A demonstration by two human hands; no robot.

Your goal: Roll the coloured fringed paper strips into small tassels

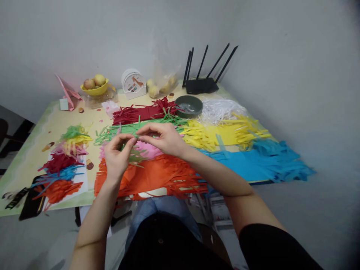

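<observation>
My left hand (pixel 117 154) and my right hand (pixel 164 138) meet above the middle of the table, fingertips pinched together. Between them is a thin green paper strip (pixel 137 136), mostly hidden by the fingers. Fringed sheets lie under and around my hands: green (pixel 149 125), pink (pixel 150 149), orange (pixel 146 176), dark red (pixel 144 111), yellow (pixel 222 134) and blue (pixel 242 165). At the left sits a row of small tassel bundles, among them a dark red bundle (pixel 59 162) and an orange bundle (pixel 59 190).
Behind the sheets stand a dark green bowl (pixel 188 106), a pile of white strips (pixel 221 109) and a black router (pixel 201 86). A yellow fruit bowl (pixel 96 90), a white holder (pixel 134 84) and a pink stand (pixel 67 93) line the back. A phone (pixel 31 200) lies front left.
</observation>
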